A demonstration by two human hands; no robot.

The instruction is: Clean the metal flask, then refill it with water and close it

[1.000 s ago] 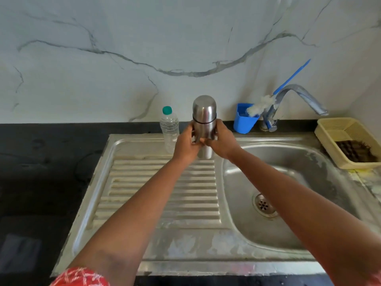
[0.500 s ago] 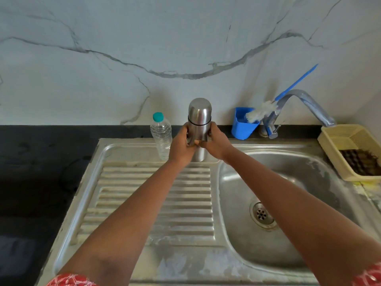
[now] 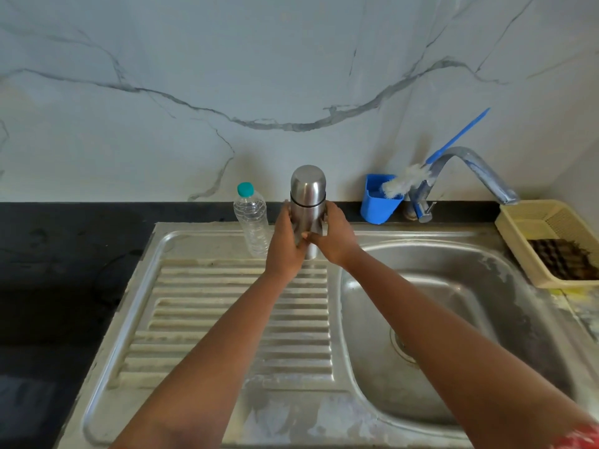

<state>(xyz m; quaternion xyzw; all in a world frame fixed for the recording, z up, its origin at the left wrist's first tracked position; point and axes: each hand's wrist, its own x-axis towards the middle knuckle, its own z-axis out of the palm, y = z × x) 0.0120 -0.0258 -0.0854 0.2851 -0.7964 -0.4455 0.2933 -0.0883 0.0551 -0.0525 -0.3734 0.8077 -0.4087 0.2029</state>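
The metal flask stands upright at the back of the steel drainboard, its domed cap on. My left hand grips its body from the left and my right hand grips it from the right; the thumbs meet in front. The flask's lower part is hidden by my hands. A clear plastic water bottle with a teal cap stands just left of the flask.
The sink basin with its drain lies to the right. Behind it are the tap and a blue cup holding a blue-handled bottle brush. A beige basket sits at far right. Black counter is on the left.
Both hands stay gripped on the upright flask. The view has shifted slightly, so the flask and hands sit a little further left in the frame.
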